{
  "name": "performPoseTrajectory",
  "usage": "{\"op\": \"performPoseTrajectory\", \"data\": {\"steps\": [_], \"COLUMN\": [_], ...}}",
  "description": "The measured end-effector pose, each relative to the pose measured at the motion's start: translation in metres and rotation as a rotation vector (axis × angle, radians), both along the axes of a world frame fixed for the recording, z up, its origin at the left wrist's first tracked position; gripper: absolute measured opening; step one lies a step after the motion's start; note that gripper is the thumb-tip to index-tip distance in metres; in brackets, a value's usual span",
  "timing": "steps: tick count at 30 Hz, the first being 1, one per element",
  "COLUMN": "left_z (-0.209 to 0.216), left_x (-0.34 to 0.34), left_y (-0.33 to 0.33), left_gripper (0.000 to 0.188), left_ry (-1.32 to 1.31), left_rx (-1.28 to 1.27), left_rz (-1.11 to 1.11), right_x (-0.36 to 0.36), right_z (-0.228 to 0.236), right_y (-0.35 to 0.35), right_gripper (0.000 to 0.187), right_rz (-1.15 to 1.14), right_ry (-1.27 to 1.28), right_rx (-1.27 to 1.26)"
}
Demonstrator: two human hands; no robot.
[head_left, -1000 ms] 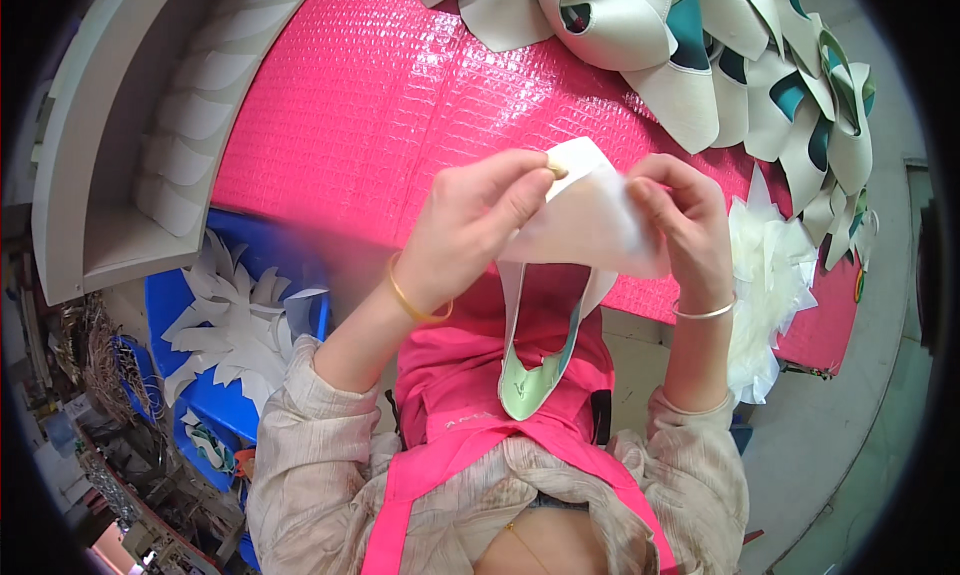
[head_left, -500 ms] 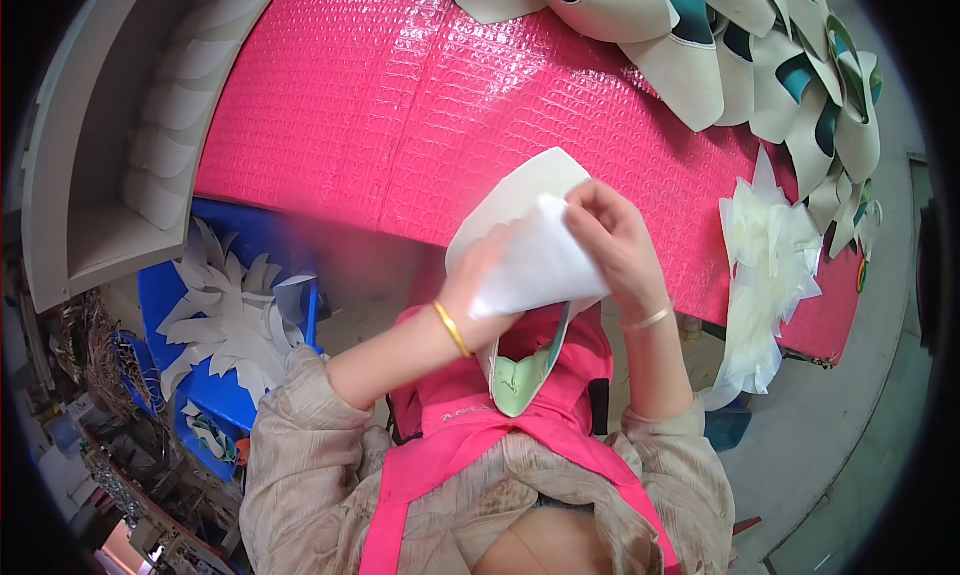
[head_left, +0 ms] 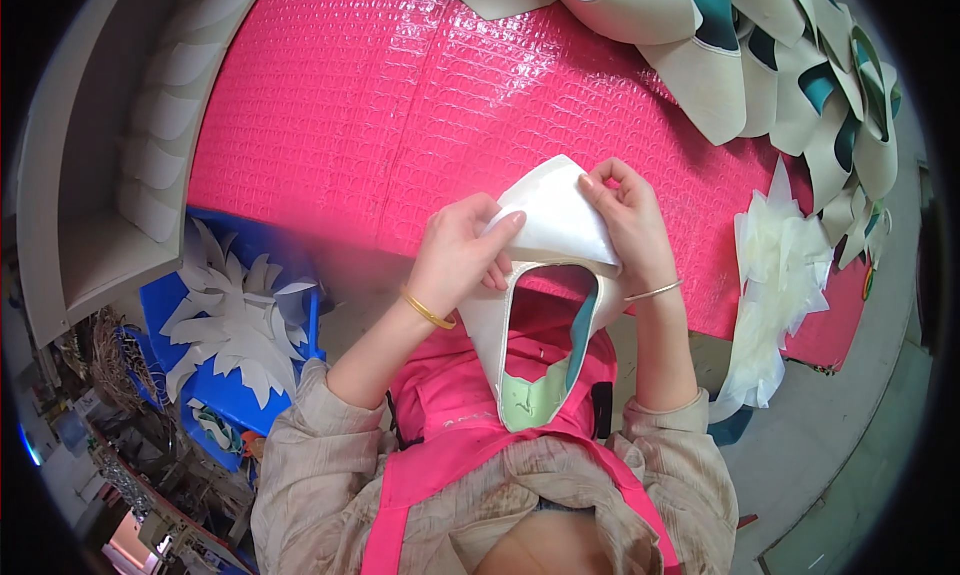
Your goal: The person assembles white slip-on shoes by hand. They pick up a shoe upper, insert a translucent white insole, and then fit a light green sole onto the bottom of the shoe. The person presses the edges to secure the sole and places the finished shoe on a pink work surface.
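In front of my chest is a cream shoe upper point(head_left: 482, 330), its opening toward me and pale green and teal lining showing inside. A smooth white sheet piece point(head_left: 560, 220) lies over its toe part. My left hand point(head_left: 462, 243) is closed on the upper's left side, its thumb pressing on the white piece. At the right edge my right hand point(head_left: 632, 220) pinches the white piece between thumb and fingers. The fingers under the upper are partly hidden.
A pink textured table point(head_left: 310, 125) spreads ahead. Several cream shoe uppers point(head_left: 700, 85) are heaped at the far right, with translucent white pieces point(head_left: 775, 285) below them. Left are a grey box point(head_left: 105, 175) holding white pieces and a blue bin point(head_left: 235, 320) of curved cut pieces.
My left hand has drawn back to the left side of the upper. The white piece now lies flat over the toe, leaving the upper's opening in view.
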State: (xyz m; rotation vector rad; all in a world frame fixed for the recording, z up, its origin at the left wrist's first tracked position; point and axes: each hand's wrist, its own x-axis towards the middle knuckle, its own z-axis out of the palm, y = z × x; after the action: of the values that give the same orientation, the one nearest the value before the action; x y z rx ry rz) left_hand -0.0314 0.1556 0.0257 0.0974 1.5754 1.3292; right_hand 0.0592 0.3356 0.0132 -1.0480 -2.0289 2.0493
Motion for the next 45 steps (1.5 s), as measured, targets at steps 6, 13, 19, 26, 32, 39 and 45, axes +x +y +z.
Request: {"op": "performPoseTrajectory", "data": {"steps": [6, 13, 19, 26, 32, 39, 45], "left_z": [-0.005, -0.008, -0.005, -0.002, 0.0, -0.001, -0.008], "left_x": [0.01, -0.008, -0.005, -0.003, -0.007, -0.002, 0.009], "left_y": [-0.008, -0.008, -0.004, 0.002, 0.006, 0.011, 0.02], "left_gripper": [0.024, 0.036, 0.023, 0.018, 0.017, 0.015, 0.037], "left_ry": [0.728, -0.137, 0.088, 0.192, 0.245, 0.881, 1.412], "left_rx": [0.019, 0.122, 0.038, -0.009, -0.074, -0.349, -0.009], "left_rz": [-0.277, 0.136, 0.013, 0.052, -0.035, -0.286, -0.401], "right_x": [0.011, 0.003, -0.005, -0.01, -0.013, -0.015, -0.015], "right_z": [0.055, 0.001, 0.002, 0.013, 0.012, 0.012, 0.011], "right_y": [0.059, 0.0, -0.005, -0.015, -0.012, -0.008, -0.002], "right_gripper": [0.014, 0.011, 0.014, 0.02, 0.021, 0.022, 0.027], "right_rz": [0.023, 0.028, 0.035, 0.001, 0.011, 0.084, 0.196], "right_ry": [0.677, 0.03, -0.017, -0.17, -0.244, -0.248, -0.211], "right_rx": [-0.796, 0.163, 0.196, 0.444, 0.486, 0.552, 0.714]}}
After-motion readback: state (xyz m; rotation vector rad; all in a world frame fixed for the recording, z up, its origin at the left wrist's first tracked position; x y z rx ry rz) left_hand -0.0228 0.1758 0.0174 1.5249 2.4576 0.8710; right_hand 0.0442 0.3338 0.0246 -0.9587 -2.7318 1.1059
